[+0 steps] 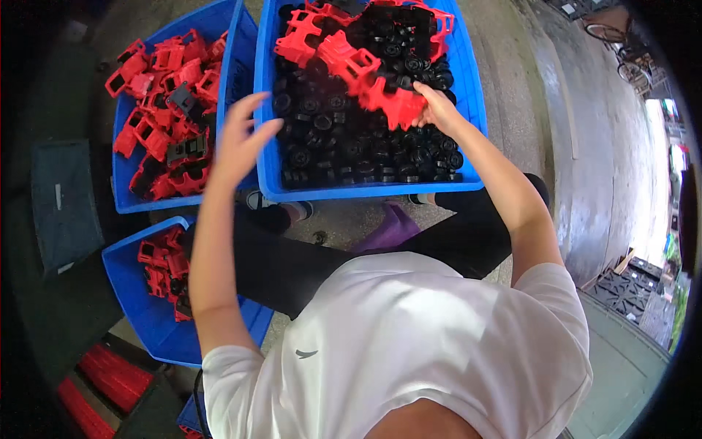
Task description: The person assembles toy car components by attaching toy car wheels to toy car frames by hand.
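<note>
My right hand [437, 110] grips the end of a red plastic toy vehicle shell [395, 104] with cut-out arches, above a blue crate [329, 194]. Small black toy wheels [322, 135] fill much of that crate. More red shells [347, 58] lie on top of the wheels toward its far side. My left hand [243, 139], somewhat blurred, hovers over the crate's left rim with its fingers apart and nothing in them.
To the left, another blue crate [164, 203] is heaped with red shells and a few dark parts. A third blue crate [139, 322], nearer, holds more red shells. Purple material [387, 228] lies on the floor between my legs. Bicycles [630, 62] stand far right.
</note>
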Tool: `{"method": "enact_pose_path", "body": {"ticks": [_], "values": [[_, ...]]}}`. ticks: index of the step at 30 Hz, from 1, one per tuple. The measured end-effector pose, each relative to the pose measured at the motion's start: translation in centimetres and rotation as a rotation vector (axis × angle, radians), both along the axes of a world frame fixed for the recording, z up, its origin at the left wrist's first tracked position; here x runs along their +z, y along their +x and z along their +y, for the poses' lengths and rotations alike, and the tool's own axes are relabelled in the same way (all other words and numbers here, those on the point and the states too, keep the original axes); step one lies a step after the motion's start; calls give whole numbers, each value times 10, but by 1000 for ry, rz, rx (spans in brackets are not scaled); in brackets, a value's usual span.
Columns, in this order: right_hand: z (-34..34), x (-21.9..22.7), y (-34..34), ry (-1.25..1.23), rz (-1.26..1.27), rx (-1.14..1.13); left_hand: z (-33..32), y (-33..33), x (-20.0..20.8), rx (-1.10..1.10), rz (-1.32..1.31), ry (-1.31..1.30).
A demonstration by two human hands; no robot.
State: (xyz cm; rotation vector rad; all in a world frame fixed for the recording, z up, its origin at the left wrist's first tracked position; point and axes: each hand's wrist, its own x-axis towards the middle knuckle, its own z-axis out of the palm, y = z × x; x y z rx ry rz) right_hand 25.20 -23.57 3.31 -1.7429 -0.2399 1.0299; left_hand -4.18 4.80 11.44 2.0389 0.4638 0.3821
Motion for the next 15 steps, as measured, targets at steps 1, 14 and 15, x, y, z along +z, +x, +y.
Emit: {"method": "enact_pose_path", "body": {"ticks": [1,14,15], "values": [[-4,2,-7,63,143,83,-13,24,-24,-33,40,-194],[24,12,-59,178,583,276,-44,57,-98,26,86,-1224],[23,0,-53,107,488,241,-43,58,-92,71,73,-1162]]}}
